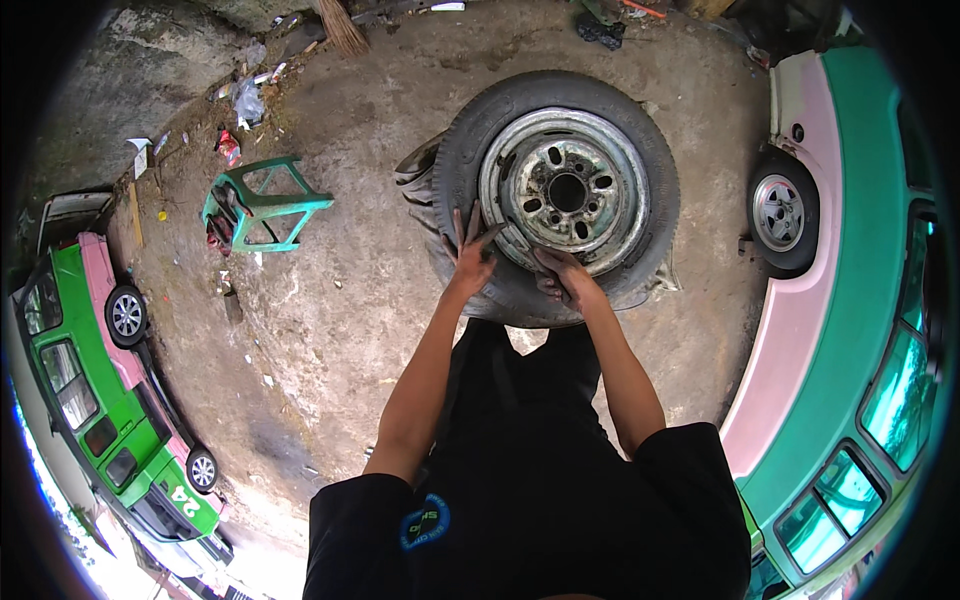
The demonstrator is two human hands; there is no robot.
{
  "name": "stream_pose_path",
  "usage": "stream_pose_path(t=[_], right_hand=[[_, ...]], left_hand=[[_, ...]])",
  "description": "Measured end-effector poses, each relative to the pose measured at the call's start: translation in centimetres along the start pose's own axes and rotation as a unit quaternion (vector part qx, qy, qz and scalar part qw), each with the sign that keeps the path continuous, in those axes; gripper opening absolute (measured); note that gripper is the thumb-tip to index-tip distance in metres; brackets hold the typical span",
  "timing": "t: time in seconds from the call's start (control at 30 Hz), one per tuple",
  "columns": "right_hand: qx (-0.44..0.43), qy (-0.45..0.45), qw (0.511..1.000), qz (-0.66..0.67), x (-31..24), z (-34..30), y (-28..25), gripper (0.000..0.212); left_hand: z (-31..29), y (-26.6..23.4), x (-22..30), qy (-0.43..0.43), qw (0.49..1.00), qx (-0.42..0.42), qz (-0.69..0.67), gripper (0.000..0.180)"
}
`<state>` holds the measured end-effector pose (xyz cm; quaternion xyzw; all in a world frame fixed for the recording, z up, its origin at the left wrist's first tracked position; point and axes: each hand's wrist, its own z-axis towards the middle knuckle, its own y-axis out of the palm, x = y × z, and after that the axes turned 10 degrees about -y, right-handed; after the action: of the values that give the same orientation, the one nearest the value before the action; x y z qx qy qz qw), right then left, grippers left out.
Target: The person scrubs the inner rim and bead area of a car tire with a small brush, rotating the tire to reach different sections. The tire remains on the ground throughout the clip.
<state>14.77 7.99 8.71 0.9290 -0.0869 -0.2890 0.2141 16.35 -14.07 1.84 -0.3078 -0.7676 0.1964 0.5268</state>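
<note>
A black tyre on a worn, silvery steel wheel rim lies in front of me, its hub face with round holes turned up. My left hand rests on the tyre's near left side, blackened fingers spread towards the rim. My right hand is at the near edge of the rim, its fingers curled. A short greyish strip lies between the two hands along the rim edge. I cannot tell whether it is a tool or part of the rim. What the right fingers hold is unclear.
A green plastic stool lies tipped over to the left. A green and pink van stands at the far left, a teal and pink vehicle close on the right. Litter and a broom are at the back.
</note>
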Motion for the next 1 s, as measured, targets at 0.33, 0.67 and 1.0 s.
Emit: stream_pose_path(t=[0.33, 0.67, 1.0], right_hand=[[-0.113, -0.078, 0.988, -0.071, -2.5, -6.5, 2.2, 0.033], [-0.146, -0.14, 0.975, -0.09, -3.8, -10.8, 1.9, 0.045], [-0.249, -0.143, 0.957, -0.042, -3.5, -11.7, 0.2, 0.048]], left_hand=[[-4.0, -5.0, 7.6, -0.075, 0.891, -0.065, -0.444, 0.025], [-4.7, -8.9, 10.7, -0.016, 0.866, -0.207, -0.455, 0.028], [-5.4, -10.3, 11.3, 0.057, 0.755, -0.364, -0.542, 0.038]])
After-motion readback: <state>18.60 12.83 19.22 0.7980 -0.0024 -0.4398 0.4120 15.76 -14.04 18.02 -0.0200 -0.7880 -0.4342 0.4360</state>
